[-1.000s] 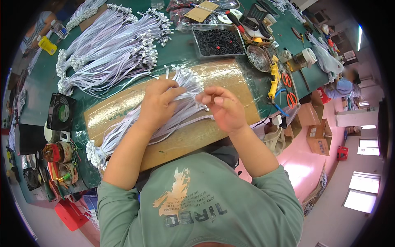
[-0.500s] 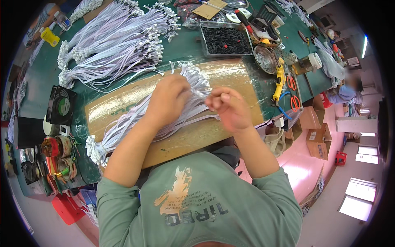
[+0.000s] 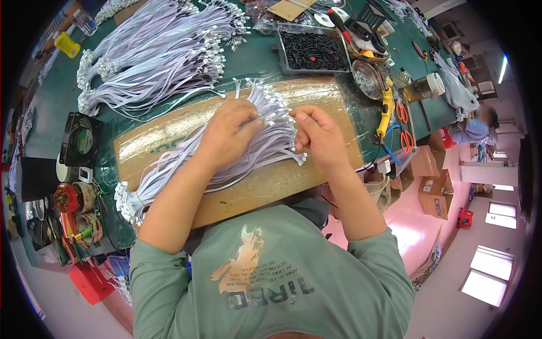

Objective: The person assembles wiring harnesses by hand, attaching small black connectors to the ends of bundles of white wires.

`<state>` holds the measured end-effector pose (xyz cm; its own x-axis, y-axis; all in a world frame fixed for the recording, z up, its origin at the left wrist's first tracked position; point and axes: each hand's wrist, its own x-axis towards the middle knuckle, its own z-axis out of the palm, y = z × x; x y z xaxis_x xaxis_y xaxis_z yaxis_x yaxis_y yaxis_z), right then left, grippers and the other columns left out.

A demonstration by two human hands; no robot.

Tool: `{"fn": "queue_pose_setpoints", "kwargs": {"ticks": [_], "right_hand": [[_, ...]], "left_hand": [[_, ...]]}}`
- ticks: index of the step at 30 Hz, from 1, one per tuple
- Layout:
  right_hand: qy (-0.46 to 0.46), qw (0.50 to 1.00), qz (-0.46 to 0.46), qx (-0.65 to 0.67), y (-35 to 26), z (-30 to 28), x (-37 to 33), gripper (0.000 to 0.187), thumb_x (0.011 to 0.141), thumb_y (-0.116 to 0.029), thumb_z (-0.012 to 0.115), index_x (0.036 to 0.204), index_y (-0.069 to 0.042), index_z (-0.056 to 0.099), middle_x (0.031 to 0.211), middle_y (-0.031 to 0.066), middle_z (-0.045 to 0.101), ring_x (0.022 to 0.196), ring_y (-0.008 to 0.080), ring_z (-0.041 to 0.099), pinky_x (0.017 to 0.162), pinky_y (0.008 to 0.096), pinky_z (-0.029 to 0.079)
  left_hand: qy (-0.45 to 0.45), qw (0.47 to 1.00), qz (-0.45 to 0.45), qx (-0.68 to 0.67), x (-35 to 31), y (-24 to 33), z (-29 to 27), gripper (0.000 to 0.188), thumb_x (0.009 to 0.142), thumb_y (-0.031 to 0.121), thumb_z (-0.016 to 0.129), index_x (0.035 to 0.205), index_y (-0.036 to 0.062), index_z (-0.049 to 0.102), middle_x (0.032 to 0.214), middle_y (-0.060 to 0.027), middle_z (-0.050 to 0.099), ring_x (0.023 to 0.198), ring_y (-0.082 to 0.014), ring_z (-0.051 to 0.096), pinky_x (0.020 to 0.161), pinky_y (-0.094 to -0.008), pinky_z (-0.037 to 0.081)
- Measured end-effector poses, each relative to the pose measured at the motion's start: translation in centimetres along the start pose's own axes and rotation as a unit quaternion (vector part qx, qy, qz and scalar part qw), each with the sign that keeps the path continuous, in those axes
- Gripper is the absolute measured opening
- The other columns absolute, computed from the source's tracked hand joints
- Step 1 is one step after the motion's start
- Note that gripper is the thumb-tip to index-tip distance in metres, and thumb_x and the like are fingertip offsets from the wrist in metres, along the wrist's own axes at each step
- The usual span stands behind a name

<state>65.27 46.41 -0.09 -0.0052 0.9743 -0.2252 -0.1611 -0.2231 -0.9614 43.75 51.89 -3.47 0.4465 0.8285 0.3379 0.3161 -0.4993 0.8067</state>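
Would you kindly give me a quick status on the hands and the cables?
Left hand pressing on white cable bundle. Right hand pinching cable ends. Bundle lies across cardboard board.

The left hand (image 3: pixel 228 135) is pressing down on a cable bundle (image 3: pixel 186 164) lying across a cardboard sheet (image 3: pixel 271 186), while the right hand (image 3: pixel 319 135), just beside it, is pinching wire ends; more cables (image 3: pixel 152 51) are lying beyond both hands

Both forearms reach up from the lower edge. The left hand (image 3: pixel 228 135) lies palm down, fingers curled; the right hand (image 3: pixel 317 135) pinches fingertips together.
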Motion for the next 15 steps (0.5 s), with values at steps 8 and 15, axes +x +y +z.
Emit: {"fn": "queue_pose_setpoints", "kwargs": {"ticks": [8, 15], "right_hand": [[-0.02, 0.88, -0.27, -0.39, 2.4, 1.9, -0.3, 0.013, 0.088, -0.009, 0.063, 0.101, -0.011, 0.066, 0.087, 0.0071, 0.062, 0.074, 0.0211, 0.064, 0.063, 0.0319, 0.052], [-0.111, 0.787, -0.412, -0.445, 0.8, 2.6, -0.5, 0.016, 0.085, -0.005, 0.064, 0.099, -0.011, 0.069, 0.089, 0.0093, 0.06, 0.077, 0.0254, 0.063, 0.064, 0.0347, 0.052]], "left_hand": [[0.029, 0.979, -0.142, -0.144, 0.0, -0.5, -0.3, 0.016, 0.084, 0.015, 0.065, 0.083, -0.0005, 0.06, 0.084, -0.0098, 0.056, 0.082, -0.0247, 0.055, 0.076, -0.0317, 0.044], [0.024, 0.989, -0.094, -0.108, 0.2, -0.6, -0.2, 0.017, 0.084, 0.016, 0.066, 0.081, -0.0006, 0.06, 0.084, -0.0106, 0.058, 0.082, -0.0257, 0.056, 0.076, -0.0332, 0.044]]}}
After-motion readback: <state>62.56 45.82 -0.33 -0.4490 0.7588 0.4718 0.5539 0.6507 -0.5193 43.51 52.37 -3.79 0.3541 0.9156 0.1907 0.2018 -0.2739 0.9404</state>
